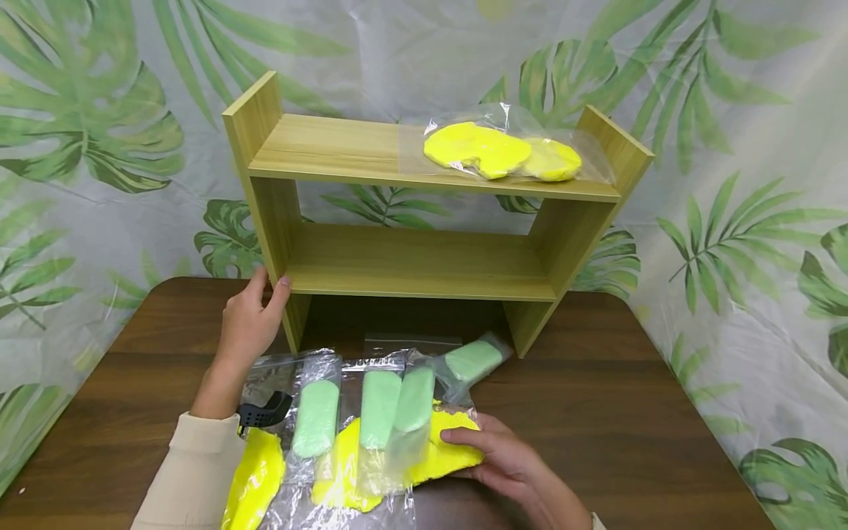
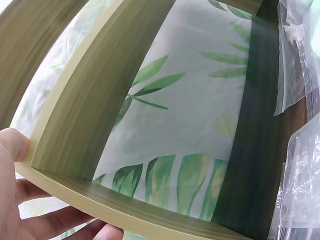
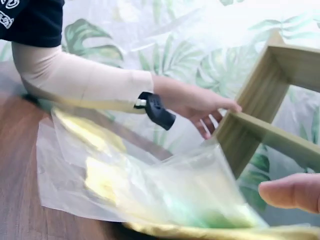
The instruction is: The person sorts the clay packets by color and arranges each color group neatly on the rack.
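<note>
My left hand [image 1: 248, 324] grips the left side panel of a small wooden shelf [image 1: 411, 254], thumb on the front edge and fingers round the outside. In the left wrist view the fingers wrap that panel close to the middle board. With thumb on top and fingers beneath, my right hand [image 1: 513, 460] holds a flat yellow lump [image 1: 447, 445] in a clear plastic bag. Across the bagged yellow pieces in front of the shelf lie several clear zip bags, each with a pale green rounded slab [image 1: 316, 419]. Another bagged green slab [image 1: 473, 362] lies by the shelf's right foot.
On the shelf's top board, toward the right, lie bagged yellow lumps [image 1: 477, 149]. Another yellow piece [image 1: 255, 478] is beside my left forearm. The shelf stands on a dark wooden table [image 1: 629, 412], with a leaf-patterned cloth [image 1: 748, 125] behind it.
</note>
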The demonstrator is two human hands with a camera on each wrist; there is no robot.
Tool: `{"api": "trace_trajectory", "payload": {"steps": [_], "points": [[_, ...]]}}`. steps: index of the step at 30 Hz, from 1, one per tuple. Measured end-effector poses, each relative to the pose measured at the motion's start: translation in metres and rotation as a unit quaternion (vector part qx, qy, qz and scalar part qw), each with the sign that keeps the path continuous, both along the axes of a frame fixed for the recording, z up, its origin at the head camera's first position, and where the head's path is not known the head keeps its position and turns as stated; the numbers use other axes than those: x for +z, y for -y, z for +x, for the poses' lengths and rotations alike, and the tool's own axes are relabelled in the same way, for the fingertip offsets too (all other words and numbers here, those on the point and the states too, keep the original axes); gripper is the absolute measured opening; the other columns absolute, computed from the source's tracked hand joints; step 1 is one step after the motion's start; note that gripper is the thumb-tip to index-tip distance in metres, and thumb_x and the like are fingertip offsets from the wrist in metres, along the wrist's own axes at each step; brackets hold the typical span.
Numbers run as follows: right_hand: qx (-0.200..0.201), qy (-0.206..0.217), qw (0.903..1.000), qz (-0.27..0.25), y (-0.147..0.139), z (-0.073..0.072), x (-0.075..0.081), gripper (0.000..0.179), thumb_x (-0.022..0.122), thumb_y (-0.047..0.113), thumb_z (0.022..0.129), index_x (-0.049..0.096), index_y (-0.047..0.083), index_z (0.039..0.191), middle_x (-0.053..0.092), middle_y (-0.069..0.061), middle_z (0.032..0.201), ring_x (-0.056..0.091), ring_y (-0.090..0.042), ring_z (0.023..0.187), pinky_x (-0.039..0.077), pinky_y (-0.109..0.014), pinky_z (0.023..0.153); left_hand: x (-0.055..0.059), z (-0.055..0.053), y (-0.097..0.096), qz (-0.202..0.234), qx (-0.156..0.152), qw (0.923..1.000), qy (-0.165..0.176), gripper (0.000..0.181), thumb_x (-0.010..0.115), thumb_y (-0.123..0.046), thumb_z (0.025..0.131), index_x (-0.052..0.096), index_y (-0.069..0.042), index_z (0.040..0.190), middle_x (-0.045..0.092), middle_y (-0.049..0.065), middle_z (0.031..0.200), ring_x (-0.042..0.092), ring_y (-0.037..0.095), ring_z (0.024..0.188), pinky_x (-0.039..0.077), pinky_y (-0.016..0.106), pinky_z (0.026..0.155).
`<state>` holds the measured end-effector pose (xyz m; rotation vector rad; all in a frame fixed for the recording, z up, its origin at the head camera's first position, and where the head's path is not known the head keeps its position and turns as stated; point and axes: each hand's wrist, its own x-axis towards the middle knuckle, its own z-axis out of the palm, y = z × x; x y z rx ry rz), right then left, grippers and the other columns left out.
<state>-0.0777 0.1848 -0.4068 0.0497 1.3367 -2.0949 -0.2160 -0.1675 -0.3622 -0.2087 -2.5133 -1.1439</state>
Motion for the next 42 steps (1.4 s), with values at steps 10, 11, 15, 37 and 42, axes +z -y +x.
{"api": "trace_trajectory", "payload": {"steps": [10,11,15,37,42], "points": [[0.017,0.017,0.9978,-0.062,-0.003,0.005,0.005,0.057,0.044,-0.001,0.097,0.020,-0.003,0.148,0.045,-0.023,0.135,0.052,-0.043,0.117,0.041,-0.061,0.092,-0.001,0.000,0.000,0.000,0.001,1.0000,-0.007,0.036,0.039,-0.040,0.102,0.050,-0.006,0.111,0.059,0.012,0.081,0.050,0.026,0.065,0.037,0.037,0.059],[0.017,0.015,0.9978,-0.063,-0.003,0.005,0.006,0.057,0.044,-0.002,0.097,0.020,-0.003,0.148,0.044,-0.023,0.135,0.052,-0.043,0.117,0.042,-0.060,0.092,0.000,0.000,0.000,0.000,0.002,1.0000,-0.008,0.037,0.039,-0.040,0.102,0.050,-0.006,0.111,0.059,0.012,0.080,0.050,0.026,0.064,0.036,0.037,0.058],[0.022,0.008,0.9970,-0.074,-0.006,0.006,0.012,0.058,0.042,-0.004,0.096,0.020,-0.002,0.150,0.042,-0.021,0.138,0.050,-0.041,0.120,0.041,-0.060,0.093,0.000,0.000,0.000,-0.002,0.002,1.0000,-0.008,0.037,0.038,-0.040,0.103,0.050,-0.006,0.112,0.054,0.011,0.074,0.047,0.024,0.061,0.035,0.037,0.057],[0.024,-0.055,0.9930,-0.102,-0.029,0.019,0.061,0.048,0.035,-0.006,0.099,0.035,0.006,0.146,0.040,-0.018,0.137,0.050,-0.039,0.121,0.036,-0.062,0.096,-0.001,-0.001,0.000,-0.002,0.000,1.0000,-0.009,0.039,0.039,-0.040,0.103,0.050,-0.005,0.117,0.051,0.010,0.072,0.045,0.023,0.060,0.035,0.036,0.055],[0.018,-0.080,0.9922,-0.094,-0.032,0.023,0.069,0.047,0.035,-0.006,0.099,0.032,0.004,0.145,0.043,-0.019,0.136,0.051,-0.039,0.120,0.037,-0.062,0.095,-0.001,-0.001,0.001,-0.001,-0.001,1.0000,-0.008,0.039,0.039,-0.041,0.103,0.050,-0.006,0.116,0.050,0.009,0.071,0.045,0.023,0.059,0.035,0.036,0.054]]}}
